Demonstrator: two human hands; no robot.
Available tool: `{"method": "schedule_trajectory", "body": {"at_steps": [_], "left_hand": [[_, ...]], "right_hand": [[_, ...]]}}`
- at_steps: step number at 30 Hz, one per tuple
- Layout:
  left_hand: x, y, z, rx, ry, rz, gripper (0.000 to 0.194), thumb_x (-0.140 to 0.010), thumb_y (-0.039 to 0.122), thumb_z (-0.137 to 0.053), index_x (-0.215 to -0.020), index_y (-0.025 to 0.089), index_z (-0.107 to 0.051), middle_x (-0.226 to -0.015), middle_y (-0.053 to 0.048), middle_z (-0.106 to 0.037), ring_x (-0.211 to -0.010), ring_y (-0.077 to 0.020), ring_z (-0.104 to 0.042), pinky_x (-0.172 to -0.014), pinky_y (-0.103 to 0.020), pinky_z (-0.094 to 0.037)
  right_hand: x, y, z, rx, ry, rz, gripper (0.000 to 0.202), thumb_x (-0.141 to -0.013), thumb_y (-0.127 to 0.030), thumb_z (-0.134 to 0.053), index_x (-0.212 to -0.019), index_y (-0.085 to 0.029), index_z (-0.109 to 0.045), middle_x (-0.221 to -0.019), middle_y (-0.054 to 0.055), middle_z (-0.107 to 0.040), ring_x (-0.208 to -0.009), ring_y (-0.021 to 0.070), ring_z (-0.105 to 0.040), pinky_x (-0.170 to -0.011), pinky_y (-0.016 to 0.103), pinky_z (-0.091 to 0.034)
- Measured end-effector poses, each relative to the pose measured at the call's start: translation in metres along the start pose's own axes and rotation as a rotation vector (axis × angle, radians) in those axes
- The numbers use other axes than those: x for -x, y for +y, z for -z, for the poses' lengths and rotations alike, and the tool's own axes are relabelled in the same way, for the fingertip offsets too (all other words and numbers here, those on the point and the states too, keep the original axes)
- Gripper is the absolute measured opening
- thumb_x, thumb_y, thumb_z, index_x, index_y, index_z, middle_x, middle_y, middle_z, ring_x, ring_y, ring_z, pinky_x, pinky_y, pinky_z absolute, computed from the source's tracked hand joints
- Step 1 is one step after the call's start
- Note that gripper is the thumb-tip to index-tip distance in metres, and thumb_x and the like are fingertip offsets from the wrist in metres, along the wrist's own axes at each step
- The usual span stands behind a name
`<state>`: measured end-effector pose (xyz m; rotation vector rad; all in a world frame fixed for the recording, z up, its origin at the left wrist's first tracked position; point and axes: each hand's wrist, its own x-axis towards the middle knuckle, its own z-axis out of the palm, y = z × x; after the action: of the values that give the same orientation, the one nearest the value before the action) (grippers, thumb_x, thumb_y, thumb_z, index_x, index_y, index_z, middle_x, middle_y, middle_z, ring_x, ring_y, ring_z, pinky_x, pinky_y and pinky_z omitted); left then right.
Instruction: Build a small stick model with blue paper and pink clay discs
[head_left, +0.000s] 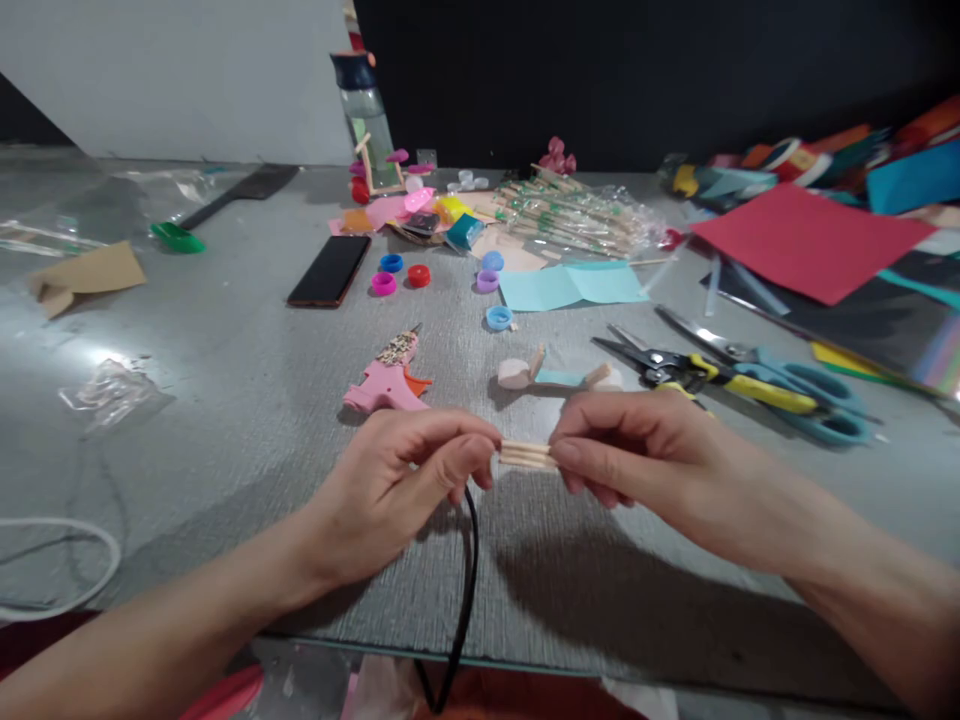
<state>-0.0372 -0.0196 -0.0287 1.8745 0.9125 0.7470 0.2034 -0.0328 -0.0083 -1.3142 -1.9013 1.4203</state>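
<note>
Between both hands, above the table's front part, are a few short wooden sticks (pixel 527 454) lying side by side. My left hand (pixel 420 470) pinches their left ends between thumb and fingers. At the right ends, my right hand (pixel 630 450) grips them the same way. Just behind my left hand lies a pink glue gun (pixel 384 385) with an orange trigger, its black cable running under that hand. Beyond my right hand sits a small construction (pixel 559 376) of white caps, wooden pieces and light-blue paper.
Pliers (pixel 697 370) and scissors (pixel 810 395) lie to the right. Several bottle caps (pixel 419 275), a phone (pixel 331 270) and folded blue paper (pixel 574 287) are farther back. A water bottle (pixel 365 110) and bagged sticks (pixel 574 215) stand near the wall. Red paper (pixel 814 240) lies right.
</note>
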Motion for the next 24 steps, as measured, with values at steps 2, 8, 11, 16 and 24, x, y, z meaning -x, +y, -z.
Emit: {"method": "schedule_trajectory", "body": {"at_steps": [2,8,11,16,24], "left_hand": [[0.0,-0.001,0.0,-0.136,0.024,-0.048,0.027,-0.102,0.033,-0.052,-0.099,0.016,-0.072,-0.077,-0.002,-0.073,-0.061,-0.0107,-0.063,-0.058,-0.022,-0.049],[0.002,-0.007,-0.007,-0.511,-0.006,-0.242,0.013,-0.096,0.02,-0.062,-0.085,0.018,-0.068,-0.074,0.002,-0.071,-0.065,-0.0118,-0.064,-0.06,-0.023,-0.043],[0.005,-0.011,-0.014,-0.633,-0.12,-0.377,0.014,-0.099,0.023,-0.057,-0.091,0.018,-0.068,-0.077,0.0,-0.069,-0.068,-0.0153,-0.063,-0.059,-0.027,-0.043],[0.006,-0.014,-0.025,-0.719,-0.204,-0.616,0.028,-0.101,0.011,-0.044,-0.118,0.01,-0.066,-0.105,-0.011,-0.071,-0.094,-0.0239,-0.063,-0.08,-0.037,-0.052],[0.008,-0.015,-0.034,-0.793,-0.189,-0.69,0.026,-0.1,0.012,-0.052,-0.121,0.006,-0.065,-0.12,-0.012,-0.073,-0.115,-0.0291,-0.059,-0.087,-0.042,-0.053]], "right_hand": [[0.003,0.004,0.004,0.051,-0.017,-0.043,0.031,-0.099,-0.036,-0.054,-0.075,-0.019,-0.061,-0.064,-0.003,-0.053,-0.059,0.0103,-0.044,-0.053,0.025,-0.032],[0.017,0.023,0.0,0.301,-0.082,-0.177,0.029,-0.096,-0.028,-0.053,-0.07,-0.018,-0.058,-0.061,-0.003,-0.049,-0.057,0.0105,-0.041,-0.053,0.024,-0.03],[0.021,0.027,-0.009,0.592,0.058,-0.159,0.027,-0.095,-0.027,-0.059,-0.07,-0.018,-0.061,-0.062,-0.002,-0.054,-0.058,0.0119,-0.044,-0.056,0.027,-0.029],[0.026,0.033,-0.012,0.669,0.189,-0.095,0.016,-0.095,-0.028,-0.064,-0.084,-0.017,-0.064,-0.072,0.001,-0.064,-0.064,0.0152,-0.055,-0.059,0.028,-0.036],[0.052,0.049,-0.021,0.983,0.126,0.44,0.037,-0.101,-0.011,-0.04,-0.132,-0.008,-0.061,-0.088,0.01,-0.064,-0.074,0.021,-0.057,-0.061,0.034,-0.048]]}}
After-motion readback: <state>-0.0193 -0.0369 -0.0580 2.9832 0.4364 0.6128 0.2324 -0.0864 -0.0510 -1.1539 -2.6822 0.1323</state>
